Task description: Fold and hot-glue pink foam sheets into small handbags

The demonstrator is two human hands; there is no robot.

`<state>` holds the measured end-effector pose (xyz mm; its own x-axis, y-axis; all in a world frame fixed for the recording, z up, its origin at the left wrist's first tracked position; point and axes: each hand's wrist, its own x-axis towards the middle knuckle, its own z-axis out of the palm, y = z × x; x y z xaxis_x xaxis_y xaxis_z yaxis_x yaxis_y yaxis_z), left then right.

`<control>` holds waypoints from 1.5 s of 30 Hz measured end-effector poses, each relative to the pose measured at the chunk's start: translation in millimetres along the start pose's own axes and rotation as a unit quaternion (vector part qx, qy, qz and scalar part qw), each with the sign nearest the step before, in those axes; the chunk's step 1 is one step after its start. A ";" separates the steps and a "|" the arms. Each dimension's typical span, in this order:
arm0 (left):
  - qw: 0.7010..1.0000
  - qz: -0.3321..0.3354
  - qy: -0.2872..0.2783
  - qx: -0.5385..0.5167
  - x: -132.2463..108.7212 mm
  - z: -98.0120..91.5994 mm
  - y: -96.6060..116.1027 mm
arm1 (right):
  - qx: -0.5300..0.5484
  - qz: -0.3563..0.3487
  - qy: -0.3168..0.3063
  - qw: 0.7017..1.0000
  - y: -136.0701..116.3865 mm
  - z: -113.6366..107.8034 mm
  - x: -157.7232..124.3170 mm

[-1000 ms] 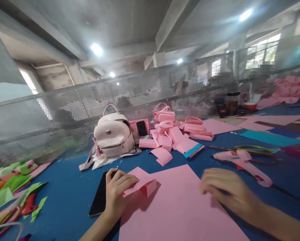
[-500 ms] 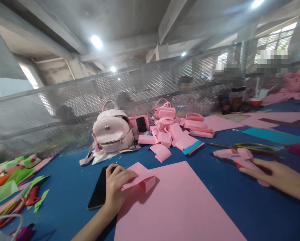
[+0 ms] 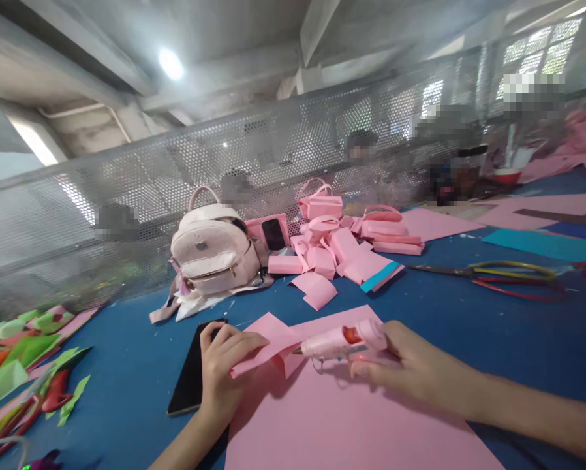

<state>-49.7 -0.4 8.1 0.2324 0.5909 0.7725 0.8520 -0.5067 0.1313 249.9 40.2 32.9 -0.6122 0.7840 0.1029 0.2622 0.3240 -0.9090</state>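
My left hand [image 3: 227,365] is closed on a folded piece of pink paper [image 3: 269,341], holding it over a large pink sheet [image 3: 352,421]. In my right hand [image 3: 415,369] is a pink hot glue gun [image 3: 354,344], its nozzle pointing left. The nozzle tip is at the right edge of the folded paper; whether it touches I cannot tell. A black phone [image 3: 188,378] lies beside my left hand, partly covered by it.
Behind stand a pale backpack [image 3: 212,254] and a pile of folded pink paper pieces [image 3: 325,241]. Yellow-and-red-handled scissors [image 3: 489,271] lie at the right on the blue table [image 3: 136,365]. More scissors [image 3: 19,414] and green paper scraps [image 3: 31,349] are at the left. A perforated metal screen [image 3: 273,143] runs behind.
My right hand has brought the glue gun left from beside the scissors to the folded paper. My left hand keeps its hold on the paper. The view has shifted slightly.
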 end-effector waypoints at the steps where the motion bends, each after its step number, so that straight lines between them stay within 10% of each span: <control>1: 1.000 0.000 -0.002 0.000 -0.4 0.1 -0.5 | 0.008 -0.011 -0.035 0.999 0.2 3.1 4.2; 45: 1.000 0.003 0.002 0.000 -0.4 -1.8 -2.0 | -0.049 -0.025 -0.039 0.998 -10.8 14.4 11.4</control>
<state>-52.3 -0.7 8.7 0.2362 0.5853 0.7756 0.8505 -0.5105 0.1263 229.4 38.1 38.1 -0.6816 0.7232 0.1111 0.2995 0.4143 -0.8595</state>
